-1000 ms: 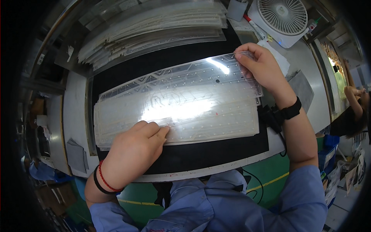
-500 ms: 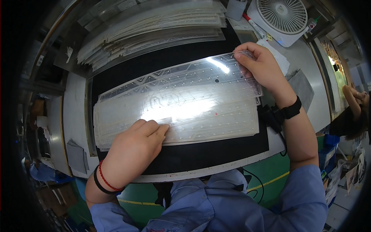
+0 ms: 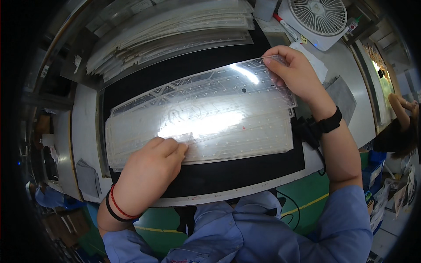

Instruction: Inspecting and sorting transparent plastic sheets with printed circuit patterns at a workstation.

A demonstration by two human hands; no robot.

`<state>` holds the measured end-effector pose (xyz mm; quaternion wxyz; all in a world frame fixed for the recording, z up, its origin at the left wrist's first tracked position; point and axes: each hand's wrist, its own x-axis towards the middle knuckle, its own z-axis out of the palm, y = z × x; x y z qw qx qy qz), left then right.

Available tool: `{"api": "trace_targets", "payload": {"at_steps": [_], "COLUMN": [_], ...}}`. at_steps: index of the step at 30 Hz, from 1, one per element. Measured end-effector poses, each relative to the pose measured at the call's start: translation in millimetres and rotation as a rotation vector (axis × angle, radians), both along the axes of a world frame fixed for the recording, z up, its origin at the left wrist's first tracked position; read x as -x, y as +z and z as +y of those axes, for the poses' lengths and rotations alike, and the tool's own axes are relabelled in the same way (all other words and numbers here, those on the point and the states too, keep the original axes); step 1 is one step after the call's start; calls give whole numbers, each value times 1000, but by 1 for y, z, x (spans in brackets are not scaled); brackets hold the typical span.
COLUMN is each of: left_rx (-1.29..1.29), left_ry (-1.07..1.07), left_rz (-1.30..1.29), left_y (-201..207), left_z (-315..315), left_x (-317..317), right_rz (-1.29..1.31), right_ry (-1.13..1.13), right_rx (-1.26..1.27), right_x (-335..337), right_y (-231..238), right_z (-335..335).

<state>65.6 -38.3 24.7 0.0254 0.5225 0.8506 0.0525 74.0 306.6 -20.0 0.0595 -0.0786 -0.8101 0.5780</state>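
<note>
A stack of clear plastic circuit sheets (image 3: 258,139), printed with fine traces and dots, lies in front of me on a black mat (image 3: 210,177). With thumb and fingers, my right hand (image 3: 294,74) pinches the far right corner of the top clear circuit sheet (image 3: 215,85), which sits skewed beyond the stack's far edge. My left hand (image 3: 153,165) rests on the near part of the stack, its fingers curled and closed. Whatever they grip, if anything, is hidden; a faint rectangular edge shows beside the fingertips. Bright glare covers the middle of the sheets.
Behind the mat stands a tall pile of similar sheets (image 3: 184,33). A white fan (image 3: 315,17), a red-capped marker (image 3: 285,26) and a bottle (image 3: 352,25) are at the far right. A black cable connector (image 3: 307,133) lies by my right wrist. Grey cloths (image 3: 87,177) hang left.
My left fingertips have slid very slightly toward me and to the left over the stack. The right hand keeps its pinch on the sheet's corner; the whole view has shifted a little.
</note>
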Motion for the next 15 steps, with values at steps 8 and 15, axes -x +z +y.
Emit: {"api": "trace_targets", "payload": {"at_steps": [8, 15], "left_rx": [12, 4], "left_ry": [-12, -25], "left_rz": [-48, -44], "left_y": [2, 3], "left_z": [-1, -2], "left_x": [1, 0], "right_rz": [-6, 6], "right_ry": [-18, -17], "right_rx": [-18, -43], "right_x": [-1, -1], "right_y": [1, 1], "right_z": [-1, -1]}}
